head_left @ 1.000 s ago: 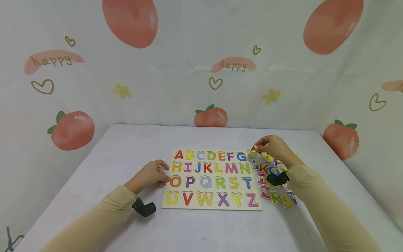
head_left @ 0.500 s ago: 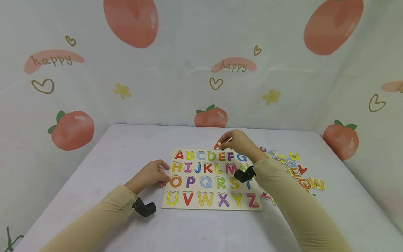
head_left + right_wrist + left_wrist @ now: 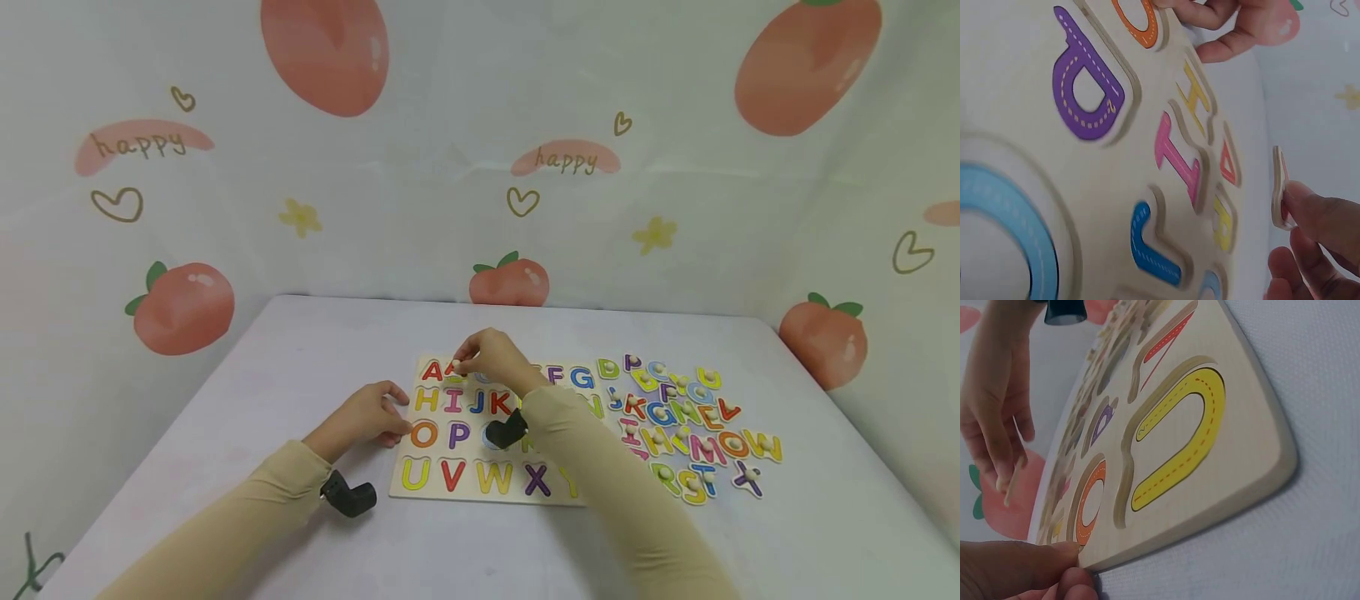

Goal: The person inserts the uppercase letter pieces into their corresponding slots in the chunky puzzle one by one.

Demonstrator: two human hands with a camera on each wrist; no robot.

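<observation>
In the head view my right hand (image 3: 495, 360) pinches a red letter A piece (image 3: 452, 368) by its small knob. It is over the top row of the wooden alphabet board (image 3: 487, 500), beside the A recess (image 3: 432, 371). The right wrist view shows the piece (image 3: 1277, 187) edge-on between thumb and finger, raised off the board. My left hand (image 3: 371, 414) holds the board's left edge, its thumb (image 3: 1054, 556) by the orange O recess (image 3: 1091, 503) and fingers curled against the side. My right forearm hides part of the board's right half.
Several loose knobbed letter pieces lie in a pile right of the board, among them an orange O (image 3: 733, 444), a yellow W (image 3: 763, 446) and a purple X (image 3: 747, 477). A white cloth-covered table (image 3: 337, 333) lies beneath, with a printed curtain (image 3: 420, 200) behind.
My right hand has carried the red A from the pile at the right, leftward across the board's far edge, to the upper left recesses. The left hand keeps its place at the board's edge.
</observation>
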